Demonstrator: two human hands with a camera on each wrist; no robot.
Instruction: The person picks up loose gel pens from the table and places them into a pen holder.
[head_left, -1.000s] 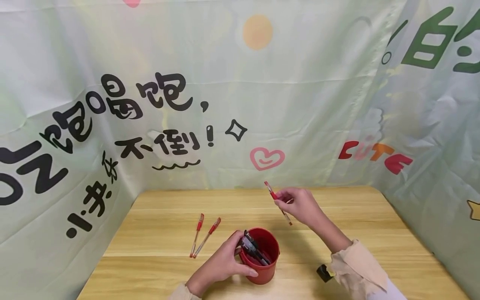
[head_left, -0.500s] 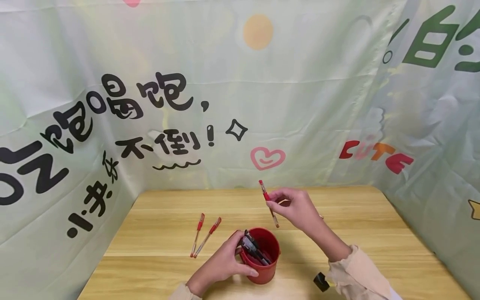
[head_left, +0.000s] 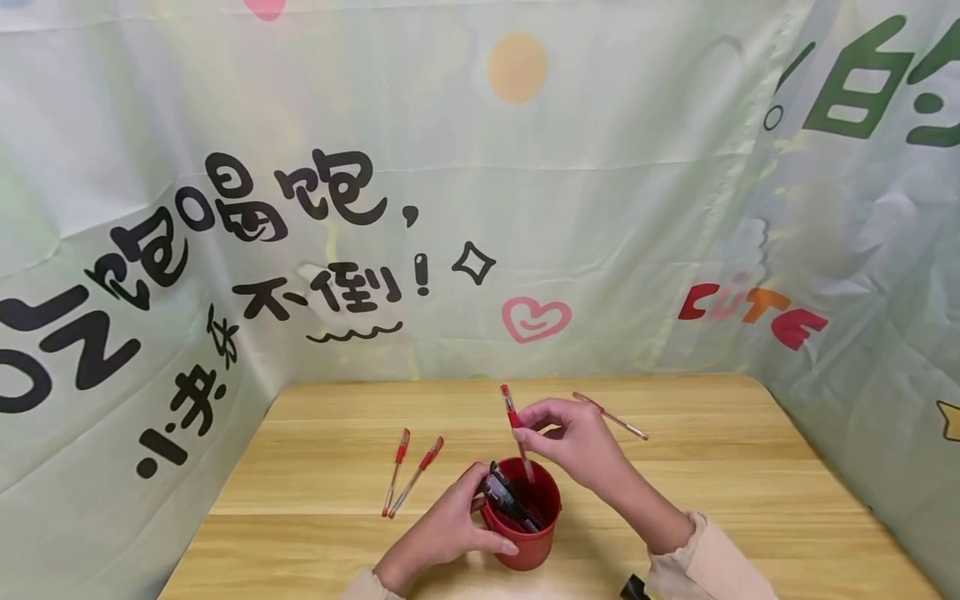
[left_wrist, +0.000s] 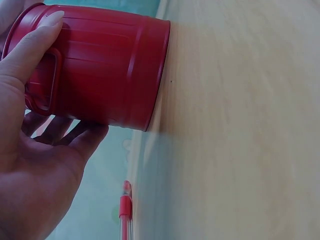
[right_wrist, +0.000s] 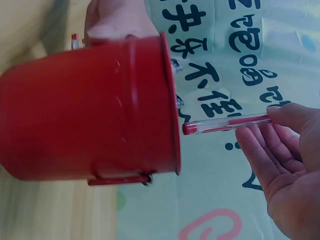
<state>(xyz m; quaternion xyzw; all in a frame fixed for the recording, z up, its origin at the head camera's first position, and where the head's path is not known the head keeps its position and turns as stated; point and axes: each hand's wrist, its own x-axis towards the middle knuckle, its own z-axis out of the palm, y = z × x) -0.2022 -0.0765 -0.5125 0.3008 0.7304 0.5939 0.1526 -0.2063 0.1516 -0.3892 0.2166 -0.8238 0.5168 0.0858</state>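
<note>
My left hand (head_left: 450, 521) holds a small red bucket (head_left: 528, 552) upright on the table, thumb on the near side and fingers round the other. In the left wrist view the thumb lies beside the bucket's side handle (left_wrist: 49, 82). Several dark pens (head_left: 512, 502) lean inside the bucket. Between thumb and fingertips, my right hand (head_left: 576, 437) pinches a red gel pen (head_left: 511, 407) over the bucket's mouth, its lower end pointing down. From the right wrist view, that pen (right_wrist: 227, 123) has its end just outside the rim.
Two red pens, one nearer (head_left: 417, 475) and one farther left (head_left: 396, 468), lie left of the bucket on the wooden table (head_left: 300, 508). Another red pen (head_left: 621, 423) lies behind my right hand. A black object (head_left: 633, 587) sits by the right sleeve. Printed cloth (head_left: 630, 233) surrounds the table.
My right hand has moved left and down, bringing the red pen over the bucket. The pen lying at the back right has come into view. My left hand stays on the bucket.
</note>
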